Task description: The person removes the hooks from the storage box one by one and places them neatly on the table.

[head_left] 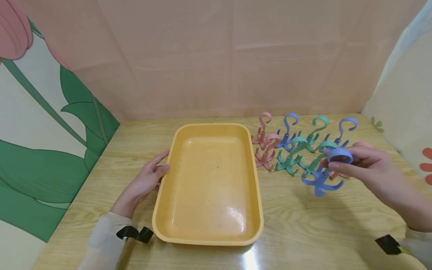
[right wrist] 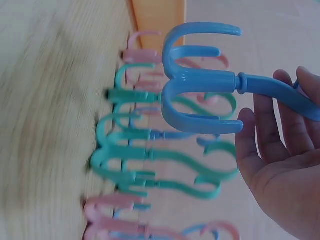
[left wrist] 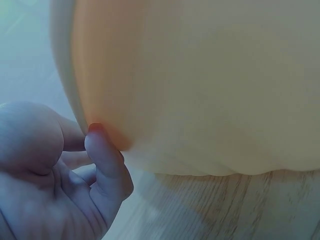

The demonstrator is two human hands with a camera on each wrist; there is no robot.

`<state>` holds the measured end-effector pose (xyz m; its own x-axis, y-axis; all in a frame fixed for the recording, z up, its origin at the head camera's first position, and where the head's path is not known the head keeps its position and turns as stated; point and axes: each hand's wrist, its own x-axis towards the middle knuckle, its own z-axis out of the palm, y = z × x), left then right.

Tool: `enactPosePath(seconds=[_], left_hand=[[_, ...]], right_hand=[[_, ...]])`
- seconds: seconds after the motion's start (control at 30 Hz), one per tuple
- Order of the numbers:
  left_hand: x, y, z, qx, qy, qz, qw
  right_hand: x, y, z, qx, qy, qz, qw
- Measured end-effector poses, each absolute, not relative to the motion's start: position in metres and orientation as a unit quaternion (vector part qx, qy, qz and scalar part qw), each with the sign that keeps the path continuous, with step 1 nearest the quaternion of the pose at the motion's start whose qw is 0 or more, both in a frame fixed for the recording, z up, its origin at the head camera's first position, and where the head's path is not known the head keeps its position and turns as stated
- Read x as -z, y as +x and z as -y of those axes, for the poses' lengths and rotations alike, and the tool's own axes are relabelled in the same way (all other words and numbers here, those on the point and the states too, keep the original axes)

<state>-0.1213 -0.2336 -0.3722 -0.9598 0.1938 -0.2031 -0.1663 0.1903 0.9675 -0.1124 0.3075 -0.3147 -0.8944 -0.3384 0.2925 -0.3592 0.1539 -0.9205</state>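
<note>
A yellow tray lies on the table, its inside bare. My left hand pinches the tray's left rim, and the left wrist view shows curled fingers against the tray's outer wall. To the right, my right hand grips a blue hook hanger by its curved stem. The hanger is held upright above the table, its prongs spread at the bottom. Behind it stand several more hangers, among them a pink one, a green one and a blue one. My right hand partly hides a pink hanger.
The hangers stand close together right of the tray, in loose rows toward the back. A pink cloth wall rises behind the wooden table. Printed panels flank it, with green leaves at the left.
</note>
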Motion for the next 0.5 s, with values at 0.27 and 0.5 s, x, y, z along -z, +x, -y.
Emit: enactPosePath(seconds=[0.27, 0.5], left_hand=[[0.372, -0.122, 0.232, -0.635, 0.006, -0.76, 0.14], [0.371, -0.12, 0.227, -0.638, -0.003, -0.76, 0.125]], right_hand=[[0.328, -0.104, -0.355, -0.551, 0.138, 0.821, 0.056], [0.345, -0.108, -0.406, -0.607, 0.187, 0.765, 0.104]])
